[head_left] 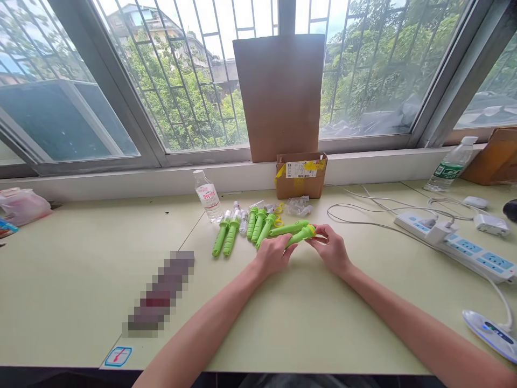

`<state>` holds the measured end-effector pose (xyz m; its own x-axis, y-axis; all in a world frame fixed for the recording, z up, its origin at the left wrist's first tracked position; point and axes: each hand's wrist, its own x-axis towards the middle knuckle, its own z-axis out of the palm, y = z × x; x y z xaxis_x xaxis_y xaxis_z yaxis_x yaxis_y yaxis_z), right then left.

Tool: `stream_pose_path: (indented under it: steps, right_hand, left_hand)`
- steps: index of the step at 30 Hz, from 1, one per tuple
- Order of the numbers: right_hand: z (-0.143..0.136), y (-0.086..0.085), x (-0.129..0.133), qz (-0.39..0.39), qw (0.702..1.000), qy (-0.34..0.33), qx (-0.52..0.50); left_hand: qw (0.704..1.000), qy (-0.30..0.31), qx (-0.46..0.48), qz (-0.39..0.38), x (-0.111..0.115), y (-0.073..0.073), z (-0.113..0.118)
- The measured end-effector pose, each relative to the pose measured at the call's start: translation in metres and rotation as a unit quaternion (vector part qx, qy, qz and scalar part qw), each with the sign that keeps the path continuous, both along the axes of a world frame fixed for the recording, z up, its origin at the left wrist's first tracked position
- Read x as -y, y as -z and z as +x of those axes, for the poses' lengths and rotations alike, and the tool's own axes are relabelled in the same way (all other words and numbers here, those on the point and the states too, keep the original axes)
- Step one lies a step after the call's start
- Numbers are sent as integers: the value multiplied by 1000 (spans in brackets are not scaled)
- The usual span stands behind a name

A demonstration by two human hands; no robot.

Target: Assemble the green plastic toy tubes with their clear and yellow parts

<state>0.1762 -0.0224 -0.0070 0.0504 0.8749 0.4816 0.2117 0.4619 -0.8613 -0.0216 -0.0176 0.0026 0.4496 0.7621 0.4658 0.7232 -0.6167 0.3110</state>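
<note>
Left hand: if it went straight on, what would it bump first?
The left hand would probably bump the other green stick just past the held stick, but depth is hard to judge.

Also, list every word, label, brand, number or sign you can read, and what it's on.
None reads clearly enough to quote.
Pink-printed bottle label: blurred.
Green bottle label: blurred.
White carton label: print too small.
Blue-outlined sticker: red mark, can't tell which character.
Lit display: illegible.
</note>
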Motion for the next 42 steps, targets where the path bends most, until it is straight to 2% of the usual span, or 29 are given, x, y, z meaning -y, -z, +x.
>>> stream_pose_path:
  steps: [9,16,20,27,42]
  right_hand:
    - [3,4,-3,-20,1000,0,13]
    - [3,4,-4,-19,1000,-6,5]
    - [4,3,-4,-18,1000,-12,16]
    - [4,4,-6,-24,999,-11,38]
    - [3,2,-4,-19,999,-12,44]
  left_hand:
    - [998,-9,-41,-42,-1,-4,0]
    - [998,-9,17,-67,0,-5,0]
    - [992,-2,66,-110,-1,-8,0]
    - [959,23,157,-234,-4,-13,-1]
    - [896,48,251,-364,-3,-21,-2]
